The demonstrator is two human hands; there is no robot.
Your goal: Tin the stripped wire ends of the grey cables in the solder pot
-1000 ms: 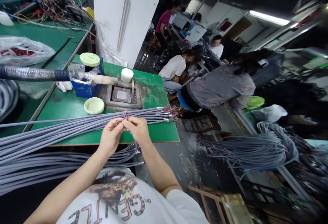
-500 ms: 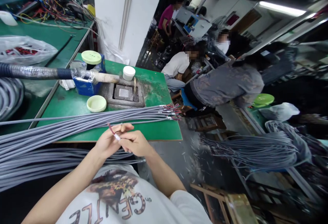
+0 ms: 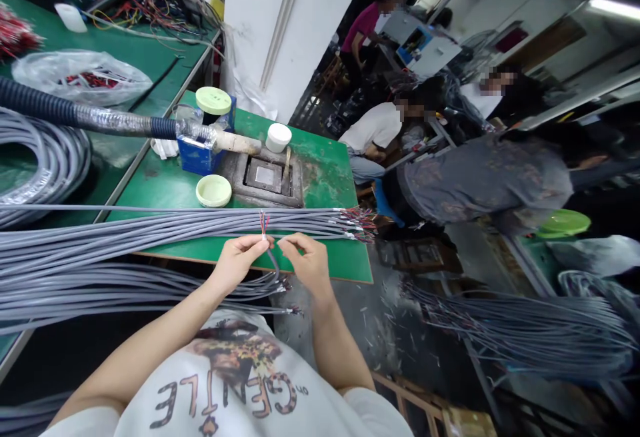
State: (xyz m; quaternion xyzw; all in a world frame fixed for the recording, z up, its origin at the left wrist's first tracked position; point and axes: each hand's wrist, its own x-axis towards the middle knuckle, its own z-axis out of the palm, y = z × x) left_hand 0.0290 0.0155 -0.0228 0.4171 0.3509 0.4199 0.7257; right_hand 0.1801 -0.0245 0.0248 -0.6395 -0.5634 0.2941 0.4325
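My left hand (image 3: 240,260) pinches the end of a grey cable (image 3: 273,260), with its stripped red and blue wire ends (image 3: 263,222) sticking up above the fingers. My right hand (image 3: 307,262) is just to the right of it, fingers curled and pinched, a small gap from the cable; I cannot tell whether it holds anything. Both hands hover at the near edge of the green bench (image 3: 320,170). A bundle of grey cables (image 3: 150,230) lies across the bench just beyond them, its stripped ends (image 3: 357,224) at the right.
A square metal fixture (image 3: 265,177) is set in the bench, with a corrugated hose (image 3: 75,116) and nozzle above it, a blue box (image 3: 200,150), a green lid (image 3: 213,190) and a white jar (image 3: 278,137). More grey cables hang below the bench. Several people sit at the right.
The cable end has swung upright from a leftward tilt, now in my left hand. My right hand has come off it and moved right. The camera has shifted, so the bench sits further right.
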